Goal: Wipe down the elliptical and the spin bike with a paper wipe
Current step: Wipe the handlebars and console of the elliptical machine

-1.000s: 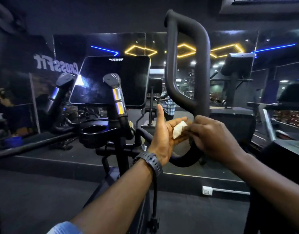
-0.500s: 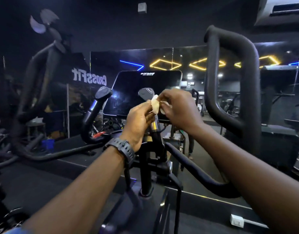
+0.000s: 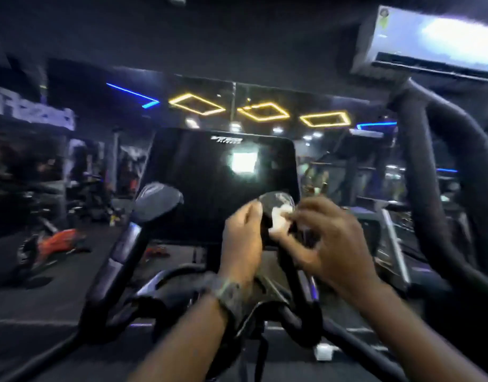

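Both hands meet at the elliptical's right grip cap (image 3: 277,201), left hand (image 3: 241,238) steadying, right hand (image 3: 324,244) pinching the paper wipe (image 3: 278,217); next, rub downward.

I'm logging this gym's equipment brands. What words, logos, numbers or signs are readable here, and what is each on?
No text can be read here; the frame is motion-blurred.
Console screen: a white logo on its top edge, too blurred to read.
Wall at far left: large white lettering, cut off and blurred, unreadable.
Air conditioner: a small round sticker at its upper left corner, too small to read.
Wristwatch: no digits legible.
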`<state>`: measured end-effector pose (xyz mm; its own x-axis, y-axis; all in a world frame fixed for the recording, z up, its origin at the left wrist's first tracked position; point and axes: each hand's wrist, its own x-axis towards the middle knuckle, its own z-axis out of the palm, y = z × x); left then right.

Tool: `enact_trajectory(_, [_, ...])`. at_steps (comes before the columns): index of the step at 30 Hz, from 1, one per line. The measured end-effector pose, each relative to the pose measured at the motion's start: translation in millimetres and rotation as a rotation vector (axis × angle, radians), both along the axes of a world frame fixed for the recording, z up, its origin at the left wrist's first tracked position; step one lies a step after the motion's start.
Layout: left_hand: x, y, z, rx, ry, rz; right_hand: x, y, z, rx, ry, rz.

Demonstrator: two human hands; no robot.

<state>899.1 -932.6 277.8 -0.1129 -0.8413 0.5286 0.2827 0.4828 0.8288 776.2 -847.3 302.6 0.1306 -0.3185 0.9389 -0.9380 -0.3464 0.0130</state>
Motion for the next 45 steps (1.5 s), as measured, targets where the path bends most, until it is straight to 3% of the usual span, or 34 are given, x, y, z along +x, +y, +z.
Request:
enact_trajectory(5, [4, 9, -3, 0.115, -0.008, -0.108, 28, -13, 3, 0.022, -0.244, -0.038])
enact_trajectory(11, [11, 29, 9, 0.203, -0.093, -0.060, 59, 25, -61, 0.150, -0.428, -0.165])
enact_trajectory(15, [18, 28, 15, 0.254, -0.128, -0.120, 64, 8, -9, 0.132, -0.673, -0.166])
enact_trajectory(18, [23, 32, 22, 0.271, -0.104, -0.191, 59, 5, 2, 0.162, -0.677, -0.123])
enact_trajectory(24, [26, 34, 28, 0.351, -0.025, -0.286, 57, 38, -50, 0.242, -0.793, -0.265])
enact_trajectory(29, [26, 30, 29, 0.309, -0.079, -0.262, 51, 5, 3, 0.189, -0.774, -0.139])
enact_trajectory(36, [22, 31, 25, 0.350, -0.009, -0.257, 49, 57, -89, 0.400, -0.815, -0.184])
enact_trajectory(41, [16, 33, 23, 0.341, 0.021, -0.223, 40, 17, -30, 0.434, -0.591, -0.054])
enact_trajectory(45, [16, 31, 19, 0.365, 0.082, -0.240, 28, 46, -75, 0.501, -0.475, -0.025])
